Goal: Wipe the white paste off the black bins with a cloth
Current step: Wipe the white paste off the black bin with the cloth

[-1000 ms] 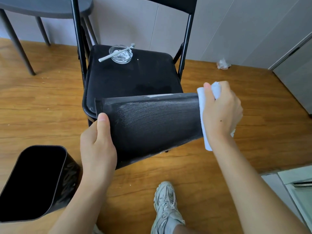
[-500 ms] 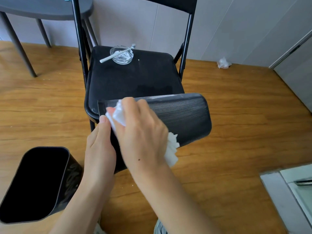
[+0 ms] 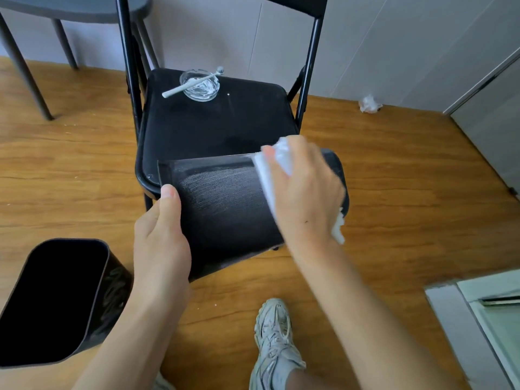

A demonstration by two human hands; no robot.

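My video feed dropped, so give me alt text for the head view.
The right hand wipes a white cloth across a black bin, held on its side by the left hand against a black chair. A second bin stands on the floor.

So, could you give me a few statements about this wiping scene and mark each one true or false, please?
1. The right hand presses a white cloth against the tipped black bin. True.
2. The left hand hangs free, holding nothing. False: it grips the bin at its open end.
3. A second black bin stands on the floor at lower left. True.
4. The glass dish sits on the floor. False: it sits on the chair seat, with a white stick across it.
5. The wiped side is spotless. False: pale streaks of paste show on it.
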